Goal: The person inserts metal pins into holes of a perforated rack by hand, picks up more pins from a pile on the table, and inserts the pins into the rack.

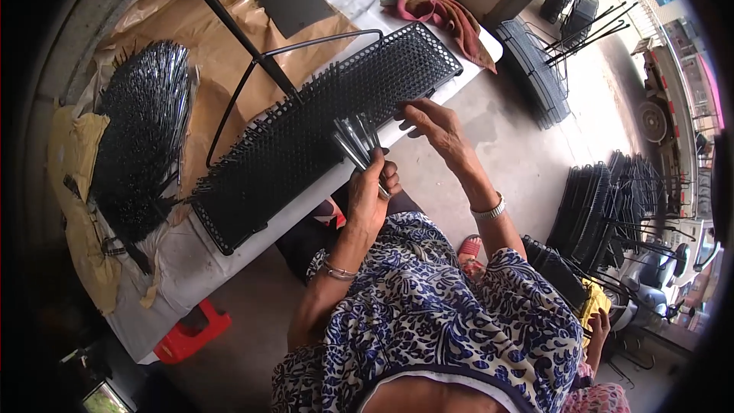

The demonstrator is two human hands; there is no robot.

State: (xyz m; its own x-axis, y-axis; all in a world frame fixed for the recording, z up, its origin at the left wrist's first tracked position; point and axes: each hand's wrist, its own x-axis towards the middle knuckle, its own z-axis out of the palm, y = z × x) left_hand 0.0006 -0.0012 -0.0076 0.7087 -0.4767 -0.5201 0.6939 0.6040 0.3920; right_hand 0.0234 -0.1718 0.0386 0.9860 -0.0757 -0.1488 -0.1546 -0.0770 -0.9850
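My left hand (372, 185) is closed around a bundle of thin, shiny dark strips (355, 140), which fan out at the top. It is just in front of the near edge of a long black perforated panel (397, 65). My right hand (436, 128) is raised beside the panel's right part, fingers bent and drawn together; whatever they may pinch is too small to make out. Rows of short dark pins or bristles stand in the panel's left and middle part, while bare holes show toward its right end. A black pole with a bent-rod brace (264, 57) joins the panel.
A heap of loose dark bristles (145, 138) lies on the left of the white-covered table (183, 279). Brown paper (218, 23) and a reddish cloth (451, 19) are also there. Stacked black racks (592, 214) and a red stool (195, 333) stand on the floor. Another person's hand (599, 329) shows lower right.
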